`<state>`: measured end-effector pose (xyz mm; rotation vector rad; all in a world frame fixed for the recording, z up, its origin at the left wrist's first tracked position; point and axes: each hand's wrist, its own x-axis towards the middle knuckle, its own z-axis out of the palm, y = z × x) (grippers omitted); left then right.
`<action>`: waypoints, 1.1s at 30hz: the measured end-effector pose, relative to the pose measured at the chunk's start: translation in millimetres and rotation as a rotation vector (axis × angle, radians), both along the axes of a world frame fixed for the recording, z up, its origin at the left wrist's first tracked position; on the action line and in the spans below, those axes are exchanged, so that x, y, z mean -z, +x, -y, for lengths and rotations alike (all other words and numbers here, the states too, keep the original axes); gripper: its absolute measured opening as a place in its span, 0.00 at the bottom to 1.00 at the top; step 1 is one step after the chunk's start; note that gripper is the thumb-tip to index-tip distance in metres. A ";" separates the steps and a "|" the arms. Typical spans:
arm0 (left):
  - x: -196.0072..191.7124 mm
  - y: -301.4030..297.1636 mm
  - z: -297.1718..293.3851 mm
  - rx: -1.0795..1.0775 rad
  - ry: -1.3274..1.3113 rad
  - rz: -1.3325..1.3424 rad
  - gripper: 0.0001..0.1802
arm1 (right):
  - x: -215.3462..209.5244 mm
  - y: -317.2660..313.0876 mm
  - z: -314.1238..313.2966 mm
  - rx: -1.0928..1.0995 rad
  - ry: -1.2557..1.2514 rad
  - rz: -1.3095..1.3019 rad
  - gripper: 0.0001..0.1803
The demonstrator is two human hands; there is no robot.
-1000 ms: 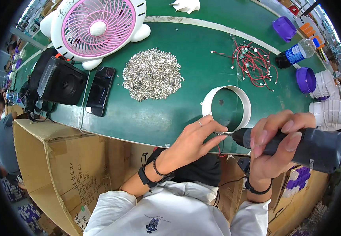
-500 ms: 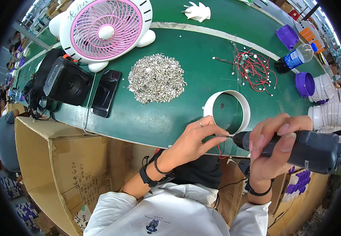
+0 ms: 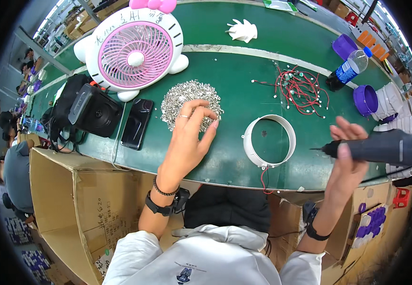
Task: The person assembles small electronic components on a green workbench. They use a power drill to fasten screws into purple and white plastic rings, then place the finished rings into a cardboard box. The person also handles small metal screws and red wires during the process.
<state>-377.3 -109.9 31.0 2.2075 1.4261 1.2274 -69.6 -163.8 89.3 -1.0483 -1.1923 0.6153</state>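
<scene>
My left hand [image 3: 189,135] is over the near edge of a heap of small silvery screws [image 3: 187,90], its fingers curved and the thumb apart from them. No screw is visible between its fingertips. In my right hand [image 3: 347,159] is a dark electric screwdriver [image 3: 381,148], held level with its thin bit pointing left. Between the hands, a white plastic ring [image 3: 247,142] rests on the green bench near its front edge. A short red wire [image 3: 264,180] hangs from the ring's near side.
A white-and-pink fan [image 3: 136,59], a black speaker [image 3: 95,110] and a phone [image 3: 137,124] stand at left. Tangled red wires [image 3: 301,90], a bottle [image 3: 349,70], purple rings [image 3: 366,100] and stacked white rings [image 3: 390,102] lie right. A white fan blade [image 3: 242,31] sits farther back.
My left hand has gone from the ring leftward to the screw heap. My right hand has drawn the screwdriver away from the ring, to the right and slightly up.
</scene>
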 end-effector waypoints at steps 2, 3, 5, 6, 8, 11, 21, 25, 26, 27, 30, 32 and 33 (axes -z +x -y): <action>-11.3 3.7 9.5 -0.141 0.060 -0.157 0.13 | 34.4 2.9 4.3 0.051 -0.129 0.024 0.36; -11.2 6.7 15.2 -0.211 0.089 -0.235 0.15 | 57.1 5.1 11.8 0.092 -0.205 0.006 0.38; -8.5 12.6 25.9 -0.151 0.048 -0.175 0.18 | 74.3 -2.5 33.1 0.158 -0.306 0.119 0.39; -7.2 19.0 35.9 -0.080 0.004 -0.120 0.18 | 76.5 -5.4 36.1 0.187 -0.350 0.180 0.39; -6.6 37.6 51.3 0.110 -0.020 -0.080 0.18 | 68.1 -6.7 35.7 0.037 -0.284 0.470 0.40; -2.8 70.7 60.6 0.326 0.012 -0.128 0.18 | 55.8 -9.0 29.1 -0.109 -0.267 0.663 0.26; -5.7 73.5 48.5 0.540 0.215 -0.237 0.14 | 43.7 -10.2 36.6 -0.074 -0.226 0.754 0.14; -7.7 72.2 47.6 0.622 0.226 -0.239 0.13 | 37.3 -10.5 50.4 -0.052 -0.270 0.733 0.14; -10.2 71.9 47.6 0.645 0.222 -0.244 0.13 | 36.3 -11.4 53.0 -0.056 -0.289 0.716 0.14; -11.8 71.5 47.4 0.669 0.219 -0.250 0.13 | 35.4 -12.2 55.3 -0.059 -0.308 0.699 0.14; -12.5 70.3 48.0 0.718 0.274 -0.280 0.15 | 39.4 -8.9 59.7 -0.068 -0.285 0.712 0.14; -13.1 68.2 45.7 0.741 0.300 -0.308 0.15 | 41.7 -6.6 61.7 -0.061 -0.269 0.734 0.14; -12.9 68.1 44.7 0.752 0.313 -0.322 0.15 | 41.9 -6.8 62.8 -0.052 -0.274 0.740 0.14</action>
